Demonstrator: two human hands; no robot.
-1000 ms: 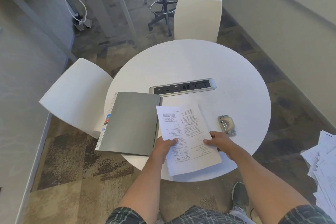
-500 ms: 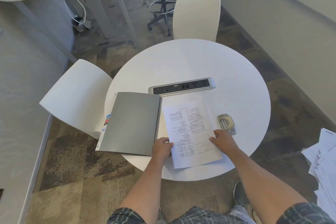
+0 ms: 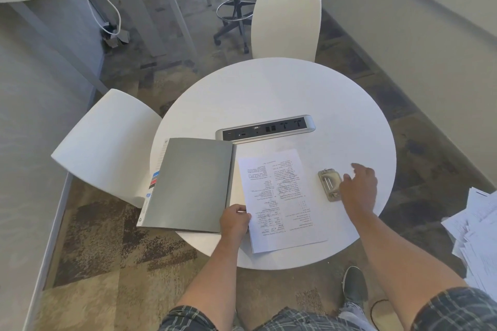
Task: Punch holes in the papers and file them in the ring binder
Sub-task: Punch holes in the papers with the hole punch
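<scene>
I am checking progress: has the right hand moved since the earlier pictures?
Yes. The right hand left the paper and went right to the hole punch, which stayed below the power strip.

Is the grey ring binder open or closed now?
Open. The ring binder's grey cover is turned out flat to the left of the spine, and the paper lies on its right side. The rings are hidden.

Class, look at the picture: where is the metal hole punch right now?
The hole punch lies on the round table, right of the printed sheet, with the right hand reaching over its right edge.
</scene>
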